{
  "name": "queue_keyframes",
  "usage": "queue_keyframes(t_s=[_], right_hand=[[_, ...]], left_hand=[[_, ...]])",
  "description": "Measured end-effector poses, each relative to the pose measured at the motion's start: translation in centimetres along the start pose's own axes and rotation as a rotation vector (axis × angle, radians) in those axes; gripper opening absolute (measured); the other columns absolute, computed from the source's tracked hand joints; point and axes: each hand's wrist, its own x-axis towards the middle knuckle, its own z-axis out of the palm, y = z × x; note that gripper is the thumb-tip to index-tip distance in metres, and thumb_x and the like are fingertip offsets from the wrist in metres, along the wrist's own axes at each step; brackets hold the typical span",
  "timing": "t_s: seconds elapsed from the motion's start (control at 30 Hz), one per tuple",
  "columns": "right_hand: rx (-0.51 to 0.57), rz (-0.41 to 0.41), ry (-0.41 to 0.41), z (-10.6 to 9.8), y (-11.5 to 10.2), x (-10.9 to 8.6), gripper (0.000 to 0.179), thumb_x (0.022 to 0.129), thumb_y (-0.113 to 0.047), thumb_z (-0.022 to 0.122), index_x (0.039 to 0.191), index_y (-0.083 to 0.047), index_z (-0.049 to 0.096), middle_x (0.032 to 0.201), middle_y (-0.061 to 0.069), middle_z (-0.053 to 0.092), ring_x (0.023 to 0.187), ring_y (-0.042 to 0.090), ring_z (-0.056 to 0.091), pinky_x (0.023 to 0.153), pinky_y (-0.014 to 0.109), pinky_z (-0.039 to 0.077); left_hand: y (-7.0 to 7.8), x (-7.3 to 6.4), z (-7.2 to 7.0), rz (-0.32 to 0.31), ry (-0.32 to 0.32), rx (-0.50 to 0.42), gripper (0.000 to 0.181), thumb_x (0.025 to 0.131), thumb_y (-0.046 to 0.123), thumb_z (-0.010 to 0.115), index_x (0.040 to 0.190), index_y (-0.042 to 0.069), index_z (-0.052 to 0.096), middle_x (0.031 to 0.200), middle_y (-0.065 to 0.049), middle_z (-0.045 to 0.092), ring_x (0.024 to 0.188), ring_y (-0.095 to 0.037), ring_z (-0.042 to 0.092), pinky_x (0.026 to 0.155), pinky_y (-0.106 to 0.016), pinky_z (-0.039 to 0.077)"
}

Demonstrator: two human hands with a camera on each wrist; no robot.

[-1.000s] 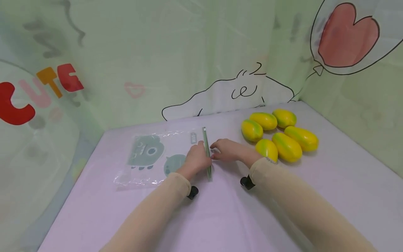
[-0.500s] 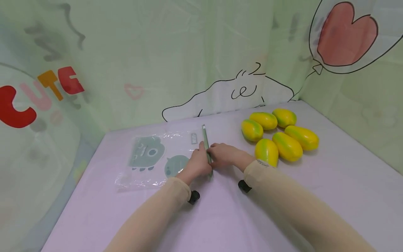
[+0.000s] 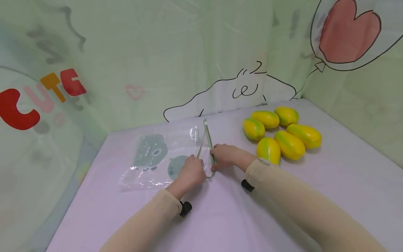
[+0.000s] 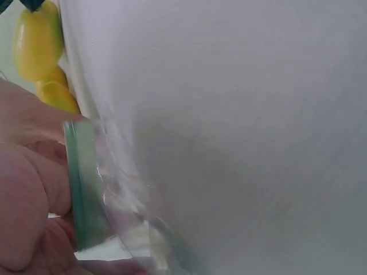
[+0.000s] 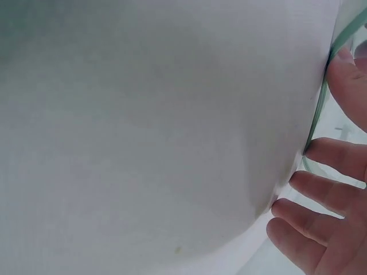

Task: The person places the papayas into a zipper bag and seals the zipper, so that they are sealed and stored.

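Observation:
A clear zip bag (image 3: 151, 150) with grey-green cartoon prints lies on the table, its mouth facing right. My left hand (image 3: 190, 173) pinches one side of the mouth at its green strip (image 4: 86, 189). With thumb and fingertips, my right hand (image 3: 228, 155) holds the opposite strip (image 5: 321, 109). Between the two hands the mouth stands parted in a narrow V, joined at its far end. The left wrist view shows the left fingers curled at the strip. In the right wrist view, the right fingers (image 5: 327, 212) are spread, some touching the tabletop.
Several yellow fruits with green streaks, like mangoes (image 3: 289, 145), lie in a cluster at the right, close beyond my right forearm. A pale lilac cloth covers the table (image 3: 220, 217). Printed curtains (image 3: 189, 52) stand behind and along the sides.
My right hand has come to the bag's edge and taken hold of it. My left hand has moved left and toward me with one side, so the mouth has parted.

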Motion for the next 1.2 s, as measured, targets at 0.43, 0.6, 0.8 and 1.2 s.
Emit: queue_keyframes(t_s=[0.43, 0.6, 0.8, 1.2], right_hand=[[-0.084, 0.041, 0.009, -0.1, -0.1, -0.5, 0.067, 0.090, -0.047, 0.076, 0.139, -0.004, 0.060, 0.134, 0.018, 0.061, 0.115, 0.033, 0.061, 0.102, 0.053, 0.052], [-0.078, 0.032, 0.007, 0.0, 0.1, -0.8, 0.069, 0.091, -0.047, 0.074, 0.142, -0.003, 0.057, 0.140, 0.022, 0.058, 0.119, 0.036, 0.061, 0.103, 0.054, 0.052], [-0.056, -0.003, 0.030, -0.2, 0.1, -1.2, 0.071, 0.095, -0.047, 0.069, 0.148, -0.003, 0.051, 0.149, 0.024, 0.051, 0.128, 0.039, 0.058, 0.108, 0.055, 0.049], [0.279, 0.044, 0.432, -5.3, 12.1, -12.3, 0.067, 0.103, -0.036, 0.061, 0.153, 0.002, 0.039, 0.153, 0.029, 0.044, 0.135, 0.050, 0.047, 0.107, 0.068, 0.041]], left_hand=[[0.4, -0.9, -0.1, -0.159, -0.051, 0.071, 0.069, 0.087, 0.050, 0.076, 0.115, -0.013, 0.066, 0.114, -0.024, 0.062, 0.111, -0.034, 0.057, 0.097, -0.043, 0.051], [1.0, -1.1, 0.0, -0.194, -0.044, 0.110, 0.065, 0.088, 0.051, 0.074, 0.118, -0.007, 0.068, 0.116, -0.021, 0.063, 0.116, -0.035, 0.057, 0.105, -0.050, 0.044], [1.1, -0.9, 0.1, -0.232, -0.041, 0.032, 0.061, 0.086, 0.047, 0.079, 0.117, -0.004, 0.069, 0.121, -0.021, 0.064, 0.122, -0.034, 0.057, 0.107, -0.062, 0.041], [0.6, -0.8, 0.1, -0.278, -0.014, -0.051, 0.064, 0.082, 0.047, 0.083, 0.116, -0.005, 0.069, 0.119, -0.021, 0.063, 0.122, -0.035, 0.058, 0.097, -0.073, 0.046]])
